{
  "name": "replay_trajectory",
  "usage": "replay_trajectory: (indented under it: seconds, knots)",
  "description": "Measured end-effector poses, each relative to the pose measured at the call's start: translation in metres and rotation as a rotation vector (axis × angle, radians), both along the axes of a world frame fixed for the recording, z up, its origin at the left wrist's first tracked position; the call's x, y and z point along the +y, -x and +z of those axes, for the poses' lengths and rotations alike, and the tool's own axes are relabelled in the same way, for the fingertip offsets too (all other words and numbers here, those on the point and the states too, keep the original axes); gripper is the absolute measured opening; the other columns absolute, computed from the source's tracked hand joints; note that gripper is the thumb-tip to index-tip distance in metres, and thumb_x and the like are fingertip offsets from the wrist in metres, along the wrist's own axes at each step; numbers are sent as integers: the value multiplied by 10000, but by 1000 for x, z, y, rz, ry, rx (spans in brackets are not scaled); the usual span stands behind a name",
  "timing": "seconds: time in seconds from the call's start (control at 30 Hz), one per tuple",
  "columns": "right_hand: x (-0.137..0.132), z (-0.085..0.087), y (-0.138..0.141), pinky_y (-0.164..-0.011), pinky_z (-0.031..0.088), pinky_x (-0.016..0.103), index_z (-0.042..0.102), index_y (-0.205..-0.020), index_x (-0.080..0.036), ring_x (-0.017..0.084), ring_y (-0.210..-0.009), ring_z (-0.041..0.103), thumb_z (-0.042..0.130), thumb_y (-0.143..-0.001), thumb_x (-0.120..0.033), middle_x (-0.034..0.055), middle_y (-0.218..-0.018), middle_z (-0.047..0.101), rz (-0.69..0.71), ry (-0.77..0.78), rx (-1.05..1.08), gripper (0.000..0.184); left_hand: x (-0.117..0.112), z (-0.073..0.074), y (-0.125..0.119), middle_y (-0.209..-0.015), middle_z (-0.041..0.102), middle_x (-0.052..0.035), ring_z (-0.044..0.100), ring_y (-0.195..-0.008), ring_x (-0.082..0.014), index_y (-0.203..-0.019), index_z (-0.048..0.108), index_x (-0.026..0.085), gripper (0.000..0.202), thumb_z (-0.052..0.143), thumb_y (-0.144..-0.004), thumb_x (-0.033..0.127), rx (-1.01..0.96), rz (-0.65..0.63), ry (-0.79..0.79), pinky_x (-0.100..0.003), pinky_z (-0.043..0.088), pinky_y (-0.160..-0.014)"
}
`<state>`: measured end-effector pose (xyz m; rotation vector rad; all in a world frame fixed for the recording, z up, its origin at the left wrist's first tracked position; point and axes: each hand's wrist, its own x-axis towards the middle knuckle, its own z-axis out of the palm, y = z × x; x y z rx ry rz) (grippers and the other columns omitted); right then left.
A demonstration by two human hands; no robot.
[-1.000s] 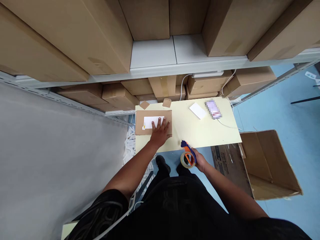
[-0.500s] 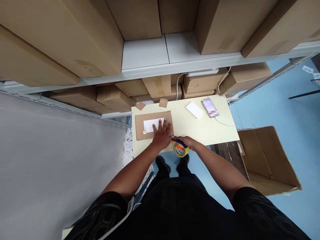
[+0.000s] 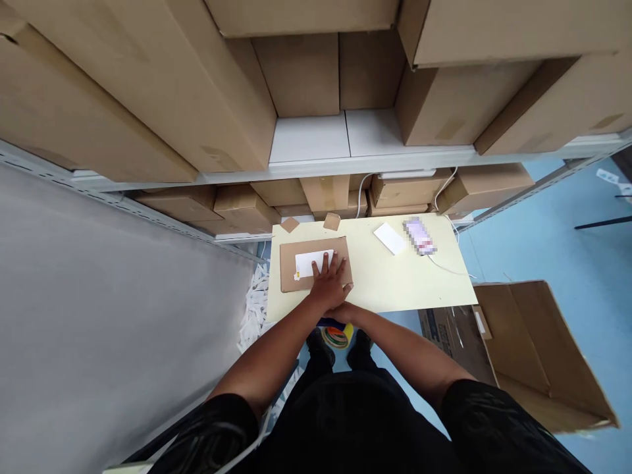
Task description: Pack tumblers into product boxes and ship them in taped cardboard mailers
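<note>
My left hand (image 3: 330,282) lies flat with fingers spread on a flat brown cardboard parcel (image 3: 291,271) that carries a white label (image 3: 309,262), on the left part of a small pale yellow table (image 3: 395,276). My right hand (image 3: 340,312) is tucked under my left wrist at the table's near edge, mostly hidden. It grips a tape dispenser with a roll of tape (image 3: 336,336) that hangs just below the table edge.
A white card (image 3: 389,237) and a phone (image 3: 419,235) with a cable lie at the table's back right. Two cardboard scraps (image 3: 331,221) sit at the back. An open cardboard box (image 3: 530,345) stands on the blue floor to the right. Shelves with brown boxes (image 3: 148,99) rise behind.
My right hand has carried the tape dispenser leftward from the table's near right edge to under my left wrist. My left hand has stayed pressed on the parcel. The camera tilted slightly.
</note>
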<state>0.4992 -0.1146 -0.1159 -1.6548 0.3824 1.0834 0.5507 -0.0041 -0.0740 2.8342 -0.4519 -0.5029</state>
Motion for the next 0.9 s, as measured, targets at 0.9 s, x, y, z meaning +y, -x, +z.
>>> replay_trajectory:
  seconds: [0.9]
  knots:
    - [-104,266,-208,-801,377,357,685,-948,-153,249,-863,589,447,-1025,-513,138,-926,720,263,865,-1421,438,135,-8,73,-1506,524,-189,444,-1450,-317,-1373,585,122,523,570,-897,338,-261,503,316,-479,329,-1236]
